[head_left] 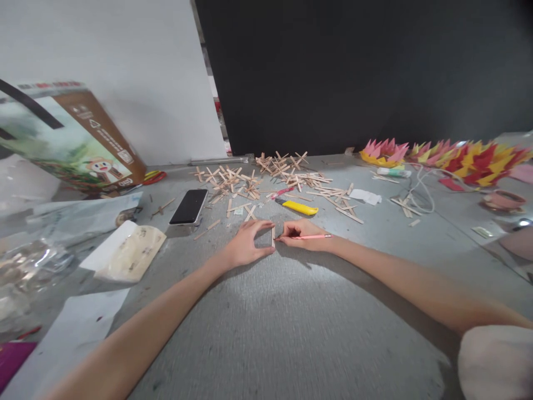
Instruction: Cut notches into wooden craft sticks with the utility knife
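A short wooden stick (273, 236) lies upright in view on the grey table, its two ends between the thumb and fingers of my left hand (245, 244). My right hand (303, 232) is closed around a pink pencil (314, 236), whose tip meets the stick's right side or sits very close to it. Just beyond my hands rests a yellow utility knife (300, 208). Behind it spreads a heap of wooden sticks (233, 182), many of them joined in crossed shapes.
A black phone (189, 206) lies left of the sticks. Further left are a packet (133, 253), paper sheets (79, 328) and a large printed box (70, 139). Folded paper flowers (383, 153), a white cable (420, 189) and a small pink pot (503, 200) stand at the right.
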Motion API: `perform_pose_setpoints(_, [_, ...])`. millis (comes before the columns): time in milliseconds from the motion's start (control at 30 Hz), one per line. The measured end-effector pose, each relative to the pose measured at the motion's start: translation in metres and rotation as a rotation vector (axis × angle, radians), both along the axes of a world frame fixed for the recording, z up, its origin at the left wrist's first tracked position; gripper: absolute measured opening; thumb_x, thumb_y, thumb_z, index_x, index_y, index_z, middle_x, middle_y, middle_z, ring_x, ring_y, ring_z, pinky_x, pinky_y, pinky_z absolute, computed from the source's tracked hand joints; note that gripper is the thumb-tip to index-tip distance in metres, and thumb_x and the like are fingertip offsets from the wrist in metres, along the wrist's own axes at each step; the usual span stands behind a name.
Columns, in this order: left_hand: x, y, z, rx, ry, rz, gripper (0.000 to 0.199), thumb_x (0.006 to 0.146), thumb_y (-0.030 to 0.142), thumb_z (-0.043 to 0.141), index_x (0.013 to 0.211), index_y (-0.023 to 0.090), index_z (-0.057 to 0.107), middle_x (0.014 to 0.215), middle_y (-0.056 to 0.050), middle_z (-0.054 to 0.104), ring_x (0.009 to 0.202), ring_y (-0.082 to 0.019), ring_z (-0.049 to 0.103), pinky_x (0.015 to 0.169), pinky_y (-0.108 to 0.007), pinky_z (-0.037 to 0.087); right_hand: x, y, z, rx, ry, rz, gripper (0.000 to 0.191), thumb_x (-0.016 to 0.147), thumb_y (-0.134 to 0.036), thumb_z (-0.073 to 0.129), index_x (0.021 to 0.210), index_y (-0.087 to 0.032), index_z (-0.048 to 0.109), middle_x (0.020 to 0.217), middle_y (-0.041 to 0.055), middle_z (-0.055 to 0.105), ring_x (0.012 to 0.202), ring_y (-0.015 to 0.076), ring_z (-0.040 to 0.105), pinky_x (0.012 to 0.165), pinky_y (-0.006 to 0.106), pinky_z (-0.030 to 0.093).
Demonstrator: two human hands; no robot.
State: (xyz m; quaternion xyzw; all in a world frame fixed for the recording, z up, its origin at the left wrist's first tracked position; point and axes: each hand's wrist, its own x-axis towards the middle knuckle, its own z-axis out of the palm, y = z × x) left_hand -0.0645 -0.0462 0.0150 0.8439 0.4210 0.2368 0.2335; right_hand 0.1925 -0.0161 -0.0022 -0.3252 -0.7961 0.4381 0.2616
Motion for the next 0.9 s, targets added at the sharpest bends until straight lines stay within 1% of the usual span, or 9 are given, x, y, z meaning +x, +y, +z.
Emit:
perform_pose_setpoints(167, [0.0005,0.0002,-0.0005,0.010,-0.005,-0.001,0.061,0.085,0.046,0.079,0.140,0.028,0.061,0.147,-0.008,0.062,0.143,-0.032,0.051,0.123,-0.050,0.036,0.0008,0.0009,-0.0018,0.003,-0.003,0.014,0.037,0.090,-0.053,0.070,0.079,-0.020,0.059,0.075,0.0008,0.066,0.067,0.0132,0.056,0.062,0.025,0.045])
perform_pose_setpoints(333, [-0.0004,0.0006,-0.0020,0.008,-0.004,-0.001,0.061,0.086,0.045,0.079,0.141,0.027,0.061,0.149,-0.008,0.061,0.143,-0.031,0.050,0.123,-0.050,0.035,0.0001,0.0007,-0.0015,0.013,0.002,-0.004,0.038,0.090,-0.054,0.070,0.078,-0.020,0.060,0.072,-0.0003,0.063,0.063,0.0124,0.053,0.058,0.025,0.041])
perform_pose_setpoints(433, [-0.0006,0.0011,-0.0030,0.014,-0.005,-0.004,0.060,0.086,0.046,0.079,0.141,0.028,0.061,0.148,-0.008,0.062,0.143,-0.031,0.050,0.122,-0.050,0.036,0.0000,0.0004,-0.0007,0.010,0.006,0.009,0.038,0.089,-0.054,0.071,0.078,-0.020,0.059,0.073,-0.0003,0.064,0.064,0.0127,0.054,0.060,0.025,0.043])
perform_pose_setpoints(533, [-0.0002,0.0015,-0.0035,0.021,-0.009,-0.003,0.060,0.085,0.046,0.080,0.139,0.028,0.061,0.147,-0.008,0.063,0.143,-0.032,0.051,0.122,-0.050,0.036,0.0003,0.0006,-0.0006,0.007,0.004,0.028,0.038,0.089,-0.054,0.071,0.078,-0.020,0.059,0.073,-0.0004,0.063,0.065,0.0130,0.055,0.061,0.025,0.043])
perform_pose_setpoints(633, [0.0003,0.0017,-0.0035,0.017,-0.014,0.000,0.060,0.084,0.043,0.081,0.139,0.028,0.062,0.147,-0.008,0.063,0.142,-0.032,0.052,0.122,-0.051,0.037,0.0002,0.0008,-0.0004,0.017,0.006,0.011,0.038,0.090,-0.054,0.070,0.078,-0.020,0.059,0.072,-0.0007,0.062,0.063,0.0127,0.052,0.058,0.025,0.041])
perform_pose_setpoints(733, [0.0004,0.0016,-0.0035,0.005,-0.016,0.002,0.060,0.084,0.042,0.081,0.139,0.028,0.061,0.146,-0.009,0.063,0.141,-0.032,0.052,0.122,-0.051,0.037,-0.0001,-0.0001,0.0008,0.018,0.008,0.020,0.036,0.090,-0.052,0.071,0.078,-0.020,0.059,0.073,-0.0004,0.063,0.064,0.0129,0.054,0.060,0.025,0.043])
perform_pose_setpoints(900, [-0.0004,0.0018,-0.0045,0.012,-0.021,-0.004,0.061,0.084,0.043,0.081,0.140,0.027,0.061,0.147,-0.010,0.063,0.142,-0.032,0.052,0.122,-0.053,0.036,-0.0008,-0.0017,0.0027,0.022,0.011,0.008,0.035,0.091,-0.050,0.070,0.077,-0.020,0.058,0.071,-0.0011,0.061,0.062,0.0122,0.052,0.058,0.025,0.040])
